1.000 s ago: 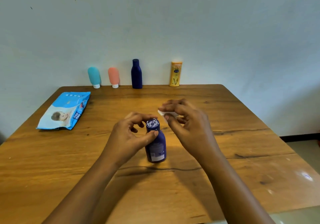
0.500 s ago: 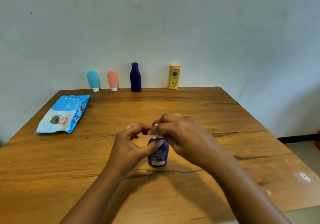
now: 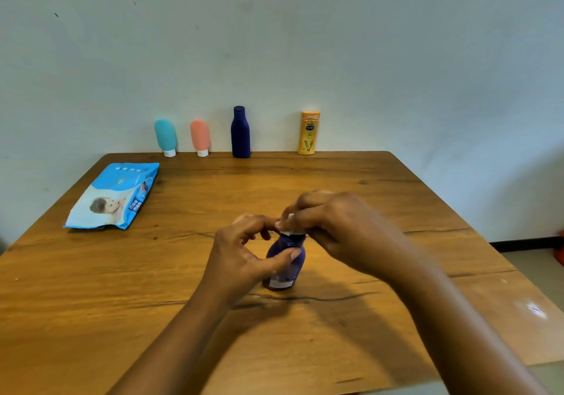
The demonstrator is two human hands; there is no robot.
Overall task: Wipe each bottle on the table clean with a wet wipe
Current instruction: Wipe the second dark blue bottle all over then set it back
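Note:
A small dark blue bottle (image 3: 286, 265) stands upright at the middle of the wooden table (image 3: 335, 181). My left hand (image 3: 244, 254) grips its body between thumb and fingers. My right hand (image 3: 335, 226) pinches a folded white wet wipe (image 3: 288, 230) and presses it onto the bottle's cap, which is hidden beneath the wipe and fingers. Against the wall at the back stand a teal tube (image 3: 165, 136), a pink tube (image 3: 200, 137), a tall navy bottle (image 3: 240, 132) and a yellow bottle (image 3: 309, 132).
A blue pack of wet wipes (image 3: 114, 196) lies flat on the table's left side. The table's right edge drops to a pale floor (image 3: 537, 266), and a light wall rises behind the bottles.
My right hand brought the wipe down from behind the bottle onto its cap, which showed one second ago. My left hand kept its grip on the bottle.

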